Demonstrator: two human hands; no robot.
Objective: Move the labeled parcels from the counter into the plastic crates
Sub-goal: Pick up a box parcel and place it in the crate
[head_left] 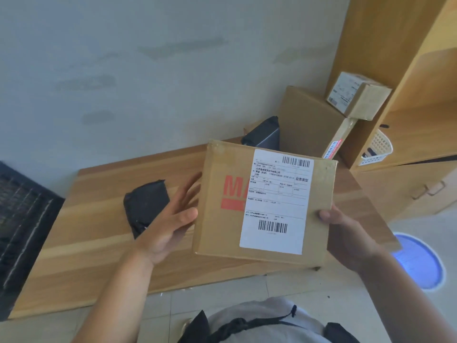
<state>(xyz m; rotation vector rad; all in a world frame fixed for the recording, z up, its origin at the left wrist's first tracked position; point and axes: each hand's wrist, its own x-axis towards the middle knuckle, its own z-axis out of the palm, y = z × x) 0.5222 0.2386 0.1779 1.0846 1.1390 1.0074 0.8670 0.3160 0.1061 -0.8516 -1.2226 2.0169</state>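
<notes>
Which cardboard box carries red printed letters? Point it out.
The flat cardboard box held between both hands, with red letters left of its white shipping label. The big box and small box behind show none.

A white lattice basket sits in the wooden shelf unit near a blue round object.

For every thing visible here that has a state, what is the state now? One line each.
Flat cardboard box with white label: lifted, held above counter.
Right hand: grips box's right edge.
Left hand: open, fingers against box's left side.
Black wrapped parcel: lying on wooden counter.
Small labelled carton: closed, tilted atop big box.
</notes>
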